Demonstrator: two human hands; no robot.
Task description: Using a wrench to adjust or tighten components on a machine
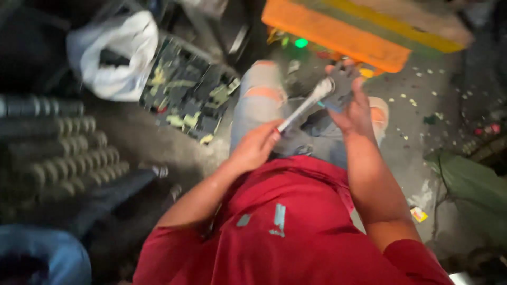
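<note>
Wrench (pixel 303 108) sits angled over the lap, its handle gripped in the left hand (pixel 255 148), fingers curled tight around the near end. Right hand (pixel 353 103) is raised, fingers wrapped on a dark part (pixel 342 82) at the wrench's head. Below, a gritty concrete floor (pixel 422 132), an orange board (pixel 338 34), a white bag (pixel 113 55).

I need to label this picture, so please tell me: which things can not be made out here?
- Head view, dark part in the right hand: motion blur, fingers cover it.
- Metal tool: its lower end hidden inside the left hand.
- Crate contents: blurred, too small.
- Orange board: cut by the top edge.
</note>
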